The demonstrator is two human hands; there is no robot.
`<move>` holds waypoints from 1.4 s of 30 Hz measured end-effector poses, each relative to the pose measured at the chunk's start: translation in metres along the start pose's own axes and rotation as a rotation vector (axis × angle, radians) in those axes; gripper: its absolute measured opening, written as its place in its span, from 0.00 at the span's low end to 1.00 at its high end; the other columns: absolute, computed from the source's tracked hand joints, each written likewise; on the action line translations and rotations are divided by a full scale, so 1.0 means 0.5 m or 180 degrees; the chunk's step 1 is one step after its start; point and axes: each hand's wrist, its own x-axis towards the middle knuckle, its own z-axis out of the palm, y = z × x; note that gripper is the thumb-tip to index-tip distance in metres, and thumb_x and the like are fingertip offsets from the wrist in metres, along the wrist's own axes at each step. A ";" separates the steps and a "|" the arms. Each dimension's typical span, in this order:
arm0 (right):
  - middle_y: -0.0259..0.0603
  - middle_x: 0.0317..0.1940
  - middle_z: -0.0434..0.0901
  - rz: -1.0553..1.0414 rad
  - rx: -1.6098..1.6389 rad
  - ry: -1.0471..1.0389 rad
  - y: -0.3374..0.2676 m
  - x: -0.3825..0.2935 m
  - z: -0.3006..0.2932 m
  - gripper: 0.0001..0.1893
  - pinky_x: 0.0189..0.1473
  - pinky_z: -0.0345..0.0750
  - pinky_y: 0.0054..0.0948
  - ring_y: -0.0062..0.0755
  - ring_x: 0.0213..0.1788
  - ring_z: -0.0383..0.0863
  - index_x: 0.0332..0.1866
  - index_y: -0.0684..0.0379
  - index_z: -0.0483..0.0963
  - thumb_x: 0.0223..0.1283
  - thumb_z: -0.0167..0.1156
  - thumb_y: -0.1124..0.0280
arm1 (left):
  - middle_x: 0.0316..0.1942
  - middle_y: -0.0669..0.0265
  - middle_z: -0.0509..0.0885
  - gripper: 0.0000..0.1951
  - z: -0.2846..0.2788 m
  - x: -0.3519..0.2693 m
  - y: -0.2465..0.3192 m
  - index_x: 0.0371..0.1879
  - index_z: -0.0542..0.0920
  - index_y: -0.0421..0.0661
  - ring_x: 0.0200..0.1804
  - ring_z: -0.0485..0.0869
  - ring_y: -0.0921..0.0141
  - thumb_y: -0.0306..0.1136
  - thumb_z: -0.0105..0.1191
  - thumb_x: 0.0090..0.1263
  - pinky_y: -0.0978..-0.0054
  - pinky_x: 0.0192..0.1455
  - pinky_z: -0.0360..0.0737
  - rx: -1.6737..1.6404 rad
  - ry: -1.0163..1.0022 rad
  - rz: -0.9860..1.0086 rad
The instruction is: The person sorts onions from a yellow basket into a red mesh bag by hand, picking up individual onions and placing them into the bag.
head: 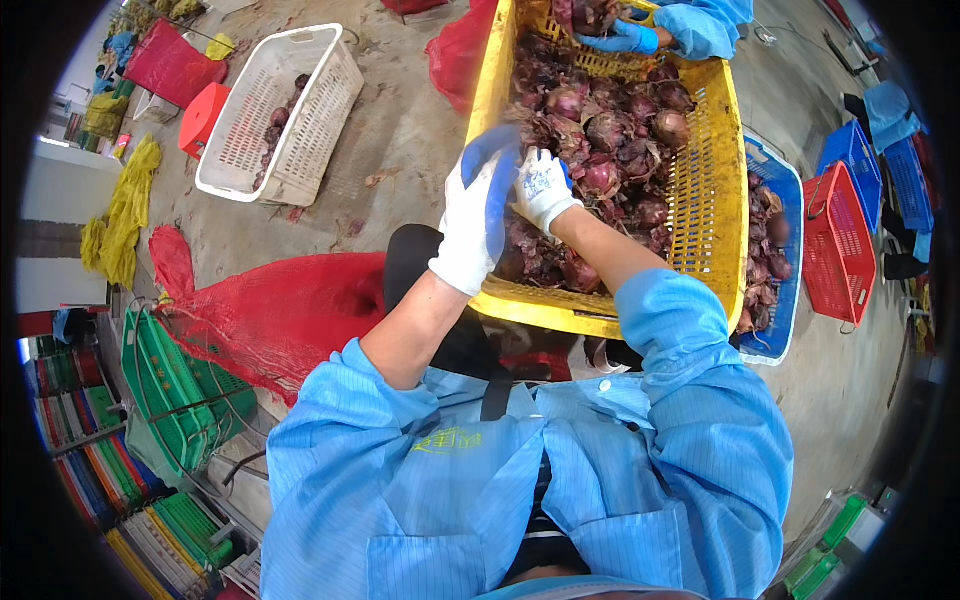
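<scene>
A yellow plastic crate (pixel 600 321) full of red onions (pixel 609 133) with loose dry skins stands before me. My left hand (pixel 480 202), in a white glove with a blue coated palm, is over the crate's left side; its fingers are blurred, and whether it holds anything cannot be told. Close beside it, my right hand (pixel 541 187) in a similar glove reaches down among the onions, fingers bent; its palm side is hidden, so its grip does not show. At the crate's far end, another person's blue-gloved hand (pixel 619 37) is by some onions.
On the left, a white crate (pixel 334 112) holds several onions beside a red stool (pixel 202 116). A red mesh sack (pixel 300 307) lies near my left arm, by green crates (pixel 161 382). To the right are a blue crate (pixel 787 300) with onions and a red crate (pixel 840 247).
</scene>
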 end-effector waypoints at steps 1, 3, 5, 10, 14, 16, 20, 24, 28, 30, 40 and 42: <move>0.55 0.53 0.74 -0.0043 0.0186 -0.0045 0.007 -0.001 -0.010 0.42 0.53 0.74 0.42 0.51 0.55 0.74 0.73 0.49 0.62 0.52 0.68 0.50 | 0.55 0.66 0.80 0.16 -0.004 -0.003 -0.017 0.61 0.75 0.42 0.58 0.77 0.72 0.30 0.50 0.76 0.73 0.62 0.72 0.0048 0.0022 -0.0081; 0.55 0.54 0.74 0.0075 0.0682 -0.0235 0.039 -0.009 -0.031 0.44 0.57 0.74 0.42 0.51 0.57 0.75 0.72 0.50 0.62 0.49 0.69 0.46 | 0.56 0.67 0.79 0.16 -0.012 -0.011 -0.047 0.61 0.75 0.44 0.58 0.77 0.73 0.31 0.50 0.76 0.74 0.62 0.71 0.0153 0.0054 -0.0244; 0.58 0.55 0.75 0.0127 0.1558 -0.0073 0.075 -0.030 -0.011 0.46 0.59 0.75 0.43 0.55 0.57 0.77 0.70 0.53 0.64 0.47 0.69 0.41 | 0.58 0.69 0.78 0.18 -0.016 -0.018 -0.058 0.63 0.73 0.46 0.59 0.75 0.74 0.33 0.49 0.77 0.74 0.62 0.69 0.0144 -0.0185 -0.0213; 0.48 0.56 0.80 0.0359 0.3911 -0.0035 0.115 -0.135 -0.020 0.37 0.61 0.75 0.35 0.39 0.58 0.80 0.64 0.57 0.69 0.54 0.68 0.45 | 0.61 0.68 0.76 0.21 -0.038 -0.014 -0.097 0.67 0.70 0.49 0.61 0.74 0.72 0.39 0.49 0.77 0.69 0.60 0.72 0.0635 -0.0246 0.0002; 0.38 0.41 0.81 0.0586 0.4880 -0.0020 0.097 -0.214 -0.063 0.27 0.40 0.78 0.25 0.24 0.37 0.80 0.61 0.60 0.71 0.66 0.59 0.51 | 0.60 0.64 0.77 0.20 -0.028 0.000 -0.065 0.63 0.72 0.55 0.60 0.77 0.63 0.47 0.49 0.75 0.52 0.56 0.78 -0.1465 -0.0459 -0.2221; 0.31 0.30 0.77 0.0701 0.5275 -0.0223 0.089 -0.236 -0.115 0.23 0.27 0.71 0.19 0.17 0.25 0.72 0.61 0.60 0.72 0.74 0.51 0.52 | 0.59 0.64 0.78 0.18 -0.016 -0.003 -0.041 0.59 0.74 0.56 0.59 0.78 0.62 0.47 0.50 0.75 0.47 0.57 0.77 -0.1825 -0.0641 -0.2454; 0.38 0.33 0.83 0.0408 0.4551 0.0327 0.157 -0.210 -0.101 0.17 0.36 0.77 0.26 0.25 0.31 0.79 0.56 0.61 0.76 0.72 0.52 0.60 | 0.56 0.65 0.80 0.15 -0.008 -0.001 -0.027 0.55 0.78 0.59 0.60 0.78 0.61 0.48 0.52 0.73 0.42 0.58 0.77 -0.2233 -0.0268 -0.2617; 0.51 0.55 0.79 0.0441 0.1343 0.0263 0.255 -0.149 -0.004 0.22 0.53 0.79 0.41 0.52 0.51 0.82 0.60 0.59 0.73 0.60 0.58 0.65 | 0.53 0.66 0.82 0.19 -0.016 0.009 -0.047 0.55 0.79 0.58 0.57 0.80 0.61 0.51 0.53 0.70 0.45 0.57 0.78 -0.2185 -0.0120 -0.2528; 0.51 0.71 0.64 0.0154 0.0234 -0.0092 0.274 -0.120 0.051 0.35 0.55 0.78 0.40 0.48 0.55 0.81 0.73 0.53 0.60 0.57 0.59 0.68 | 0.51 0.66 0.84 0.21 -0.017 0.010 -0.051 0.54 0.79 0.54 0.54 0.82 0.61 0.54 0.50 0.70 0.48 0.56 0.79 -0.2205 -0.0211 -0.2424; 0.51 0.73 0.61 0.0136 -0.0098 -0.0303 0.260 -0.103 0.052 0.37 0.54 0.79 0.40 0.46 0.54 0.82 0.75 0.52 0.57 0.57 0.59 0.71 | 0.51 0.65 0.84 0.22 -0.025 0.011 -0.052 0.54 0.79 0.53 0.53 0.82 0.62 0.55 0.49 0.71 0.48 0.56 0.79 -0.2282 -0.0284 -0.2405; 0.48 0.77 0.52 -0.0071 -0.1133 -0.0806 0.243 -0.042 0.114 0.35 0.49 0.82 0.38 0.45 0.47 0.84 0.77 0.48 0.54 0.64 0.50 0.77 | 0.51 0.58 0.84 0.27 -0.037 0.022 -0.079 0.56 0.78 0.44 0.51 0.83 0.60 0.55 0.47 0.72 0.54 0.56 0.80 -0.2407 -0.0400 -0.2108; 0.52 0.75 0.57 -0.0150 -0.1086 -0.0689 0.249 -0.047 0.112 0.34 0.49 0.81 0.39 0.45 0.48 0.84 0.76 0.49 0.56 0.63 0.53 0.75 | 0.49 0.57 0.85 0.26 -0.040 0.026 -0.087 0.55 0.78 0.43 0.51 0.83 0.60 0.54 0.47 0.72 0.55 0.57 0.80 -0.2488 -0.0425 -0.2003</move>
